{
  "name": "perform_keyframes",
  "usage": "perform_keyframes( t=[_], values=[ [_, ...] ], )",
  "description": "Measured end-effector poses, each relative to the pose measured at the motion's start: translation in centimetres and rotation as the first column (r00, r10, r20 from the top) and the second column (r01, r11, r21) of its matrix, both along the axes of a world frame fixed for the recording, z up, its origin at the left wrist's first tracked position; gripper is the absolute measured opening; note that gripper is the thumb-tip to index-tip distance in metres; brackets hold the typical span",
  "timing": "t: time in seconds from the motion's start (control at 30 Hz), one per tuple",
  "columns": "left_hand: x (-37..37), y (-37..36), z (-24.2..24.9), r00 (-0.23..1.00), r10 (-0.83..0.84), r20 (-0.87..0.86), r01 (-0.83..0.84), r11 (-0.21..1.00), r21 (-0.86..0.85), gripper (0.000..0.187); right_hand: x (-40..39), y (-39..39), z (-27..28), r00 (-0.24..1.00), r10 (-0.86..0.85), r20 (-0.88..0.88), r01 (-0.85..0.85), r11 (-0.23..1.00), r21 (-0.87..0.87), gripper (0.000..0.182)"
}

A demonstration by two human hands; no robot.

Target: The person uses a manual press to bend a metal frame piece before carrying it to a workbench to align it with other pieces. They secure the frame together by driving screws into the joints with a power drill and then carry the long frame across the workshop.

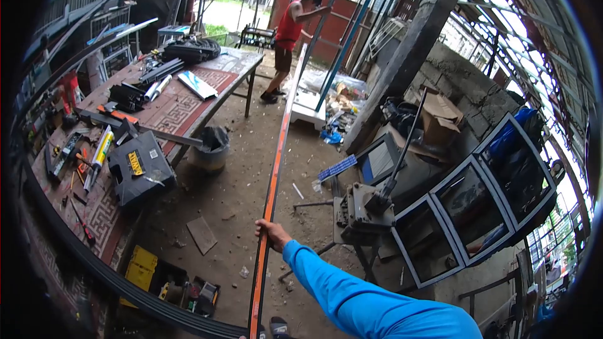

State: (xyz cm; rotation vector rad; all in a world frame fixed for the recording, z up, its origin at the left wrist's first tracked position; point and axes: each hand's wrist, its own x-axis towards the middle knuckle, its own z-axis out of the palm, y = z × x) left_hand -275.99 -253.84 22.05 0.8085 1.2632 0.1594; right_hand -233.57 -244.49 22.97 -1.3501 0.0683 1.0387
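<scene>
In the head view my right hand [272, 235], at the end of a blue sleeve, is wrapped round a long bar [273, 182] with an orange face and dark edges. The bar runs from the bottom edge up and away toward the back of the yard. My left hand cannot be made out; only a tiny bit of something shows at the bottom edge near the bar's lower end. Long dark profiles [135, 292] curve along the lower left and pass close to that end.
A patterned table [232, 63] at left bears a DeWalt case [139, 166], tools and profiles. A bucket [210, 149], a yellow toolbox [141, 271], a metal machine [364, 213] and window frames [468, 204] stand around. A person in red [290, 31] stands at the back.
</scene>
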Motion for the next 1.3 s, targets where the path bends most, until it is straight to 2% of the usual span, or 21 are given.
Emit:
perform_keyframes(
  t=[0.1,0.13,0.2,0.23,0.27,0.33,0.37,0.4,0.47,0.7,1.3],
  values=[
    [-0.8,-0.4,-0.9,0.993,-0.118,-0.029,0.122,0.973,0.194,0.069,-0.1,-0.1,0.3,1.000,-0.012,-0.002,0.012,1.000,0.011,0.026],
    [-1.2,-0.5,-1.3,0.973,-0.211,-0.092,0.230,0.908,0.350,0.069,-0.2,-0.1,0.5,1.000,-0.017,-0.003,0.017,0.999,0.031,0.026],
    [-1.7,-0.9,-2.1,0.946,-0.268,-0.185,0.325,0.814,0.482,0.068,-0.4,-0.2,1.3,1.000,-0.010,-0.011,0.010,1.000,0.014,0.026],
    [-0.2,-0.5,0.3,0.996,0.045,0.075,-0.047,0.999,0.026,0.065,-0.5,-0.2,1.2,1.000,-0.004,-0.011,0.004,1.000,-0.003,0.025],
    [-0.5,-0.4,0.1,0.997,0.042,0.069,-0.044,0.999,0.026,0.065,-0.6,-0.1,1.2,1.000,-0.006,-0.017,0.006,1.000,-0.003,0.025],
    [-0.9,-0.1,0.3,0.979,-0.183,0.086,0.155,0.952,0.265,0.061,-0.6,-0.2,1.3,1.000,-0.003,-0.014,0.003,1.000,0.015,0.024],
    [-0.5,0.0,0.8,0.997,-0.053,0.056,0.051,0.998,0.032,0.059,-0.6,-0.2,1.3,1.000,-0.008,-0.020,0.008,1.000,0.015,0.024],
    [-0.1,0.0,1.5,0.997,-0.056,0.049,0.054,0.998,0.032,0.059,-0.7,-0.2,1.3,1.000,-0.001,-0.012,0.001,1.000,0.015,0.024],
    [0.6,-0.1,2.5,0.989,0.142,0.027,-0.138,0.984,-0.109,0.060,-0.6,-0.2,1.2,1.000,0.004,-0.005,-0.003,1.000,0.015,0.024],
    [-0.8,-0.4,1.1,0.997,0.064,0.049,-0.060,0.995,-0.077,0.060,-1.0,-0.2,2.1,1.000,-0.008,0.002,0.008,1.000,0.009,0.023],
    [-1.5,-0.3,0.0,0.997,0.048,0.062,-0.044,0.996,-0.074,0.060,-1.3,-0.1,2.2,1.000,-0.010,0.006,0.009,0.999,0.041,0.029]
  ],
)
